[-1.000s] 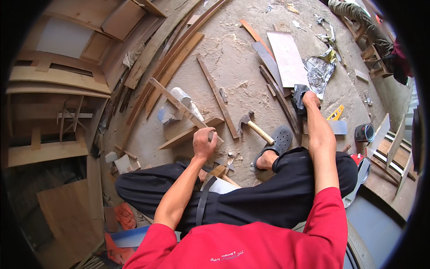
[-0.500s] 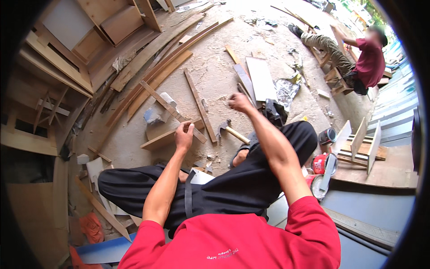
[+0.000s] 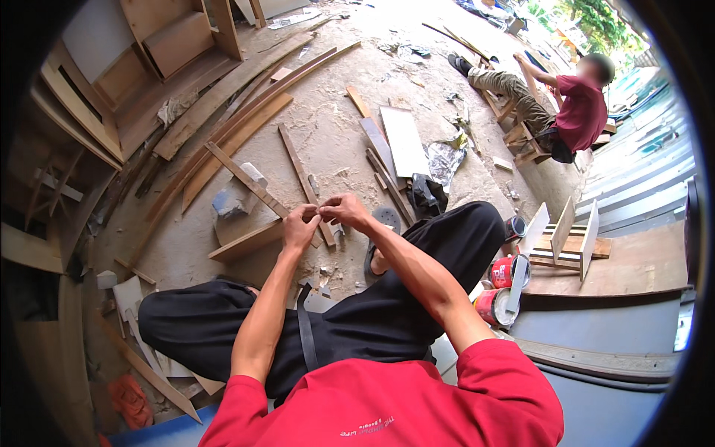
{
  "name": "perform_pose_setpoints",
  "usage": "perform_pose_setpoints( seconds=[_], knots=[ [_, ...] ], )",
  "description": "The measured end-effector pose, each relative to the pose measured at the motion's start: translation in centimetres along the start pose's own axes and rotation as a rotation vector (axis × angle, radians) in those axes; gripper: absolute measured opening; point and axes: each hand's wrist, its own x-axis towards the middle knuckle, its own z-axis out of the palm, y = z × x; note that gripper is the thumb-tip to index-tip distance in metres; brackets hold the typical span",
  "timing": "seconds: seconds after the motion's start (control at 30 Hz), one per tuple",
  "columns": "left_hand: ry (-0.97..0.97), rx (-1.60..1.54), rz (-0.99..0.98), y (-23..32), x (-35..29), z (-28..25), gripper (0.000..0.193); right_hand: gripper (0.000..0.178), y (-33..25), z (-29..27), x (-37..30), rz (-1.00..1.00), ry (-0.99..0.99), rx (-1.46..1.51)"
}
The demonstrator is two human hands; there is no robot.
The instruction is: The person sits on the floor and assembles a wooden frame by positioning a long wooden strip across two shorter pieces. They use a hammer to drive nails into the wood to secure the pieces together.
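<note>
My left hand (image 3: 299, 226) and my right hand (image 3: 347, 211) meet fingertip to fingertip above the floor in front of my lap. Fingers of both are pinched together; whatever sits between them is too small to make out. Just beyond and below lies a narrow brown wooden strip (image 3: 296, 160), its near end passing under my hands. A second wooden strip (image 3: 246, 179) runs from the upper left toward my left hand. Beside that hand, a wooden board (image 3: 246, 243) stands on edge. My right forearm covers part of the floor near my sandal (image 3: 386, 217).
Long planks (image 3: 246, 119) and wooden cabinets (image 3: 175, 45) line the left. Ahead lie a white board (image 3: 403, 141) and a black plastic bag (image 3: 427, 195). Paint cans (image 3: 497, 305) stand by my right knee, near a small wooden frame (image 3: 562, 238). A person in red (image 3: 581, 104) sits far right.
My right hand has come in from farther out on the right to meet my left hand. The hammer that lay near my foot is now hidden behind my right arm. The view has shifted slightly.
</note>
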Motion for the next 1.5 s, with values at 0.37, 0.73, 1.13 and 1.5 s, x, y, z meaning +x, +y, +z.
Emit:
perform_pose_setpoints(
  seconds=[0.37, 0.73, 1.13, 1.5],
  knots=[
    [0.06, -0.039, -0.2, -5.6, -0.2, -0.9, 0.023, 0.035, 6.4, 0.8, 5.4, 0.144, -0.081, 0.009],
    [0.306, -0.247, -0.388, -11.4, -0.1, -4.9, 0.017, 0.053, 16.2, -2.8, 5.5, 0.408, 0.168, -1.136],
    [0.183, -0.082, -0.416, -12.0, 3.1, -4.2, 0.024, 0.04, 17.7, -3.8, 7.6, 0.49, 0.037, -1.129],
    [0.051, 0.01, -0.409, -12.4, 4.2, -4.9, 0.027, 0.043, 17.8, -3.9, 8.8, 0.546, 0.0, -1.042]
  ],
)
